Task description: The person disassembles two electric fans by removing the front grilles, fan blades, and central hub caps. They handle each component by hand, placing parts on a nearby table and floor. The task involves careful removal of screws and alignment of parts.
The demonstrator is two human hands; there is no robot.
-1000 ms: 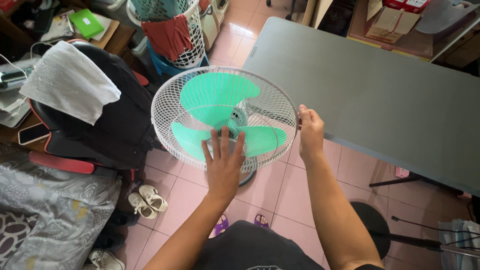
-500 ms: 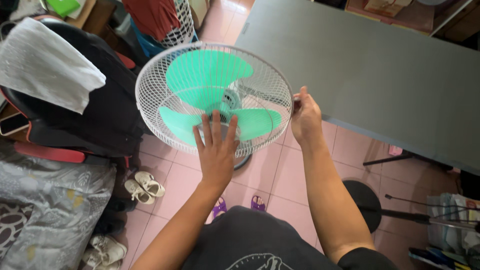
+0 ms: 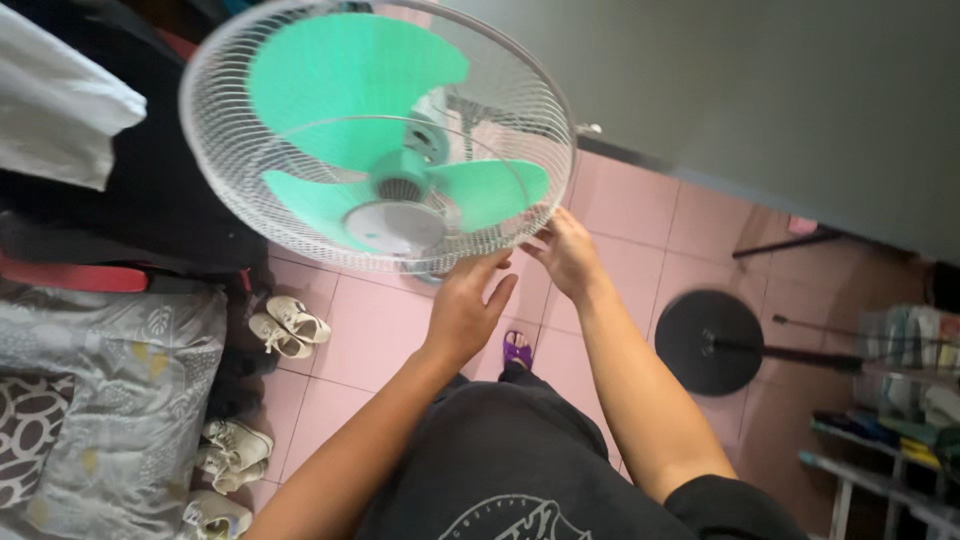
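Note:
A standing fan with a white wire cage (image 3: 240,60) and mint green blades (image 3: 350,85) fills the upper left, tilted toward me. My left hand (image 3: 468,305) sits under the cage's lower rim, fingers spread and touching the wires. Just to its right, my right hand (image 3: 566,252) pinches the lower right edge of the cage rim. Both forearms reach up from the bottom over my dark shirt.
A grey table (image 3: 760,90) spans the upper right. A black round stand base (image 3: 708,342) lies on the pink tile floor at right. Pale shoes (image 3: 283,327) and a patterned grey cushion (image 3: 90,400) lie at left, a black chair (image 3: 150,180) behind the fan.
My left hand slid down from the cage's front to its lower rim. My right hand moved from the right side of the rim to the bottom edge. The view tipped downward.

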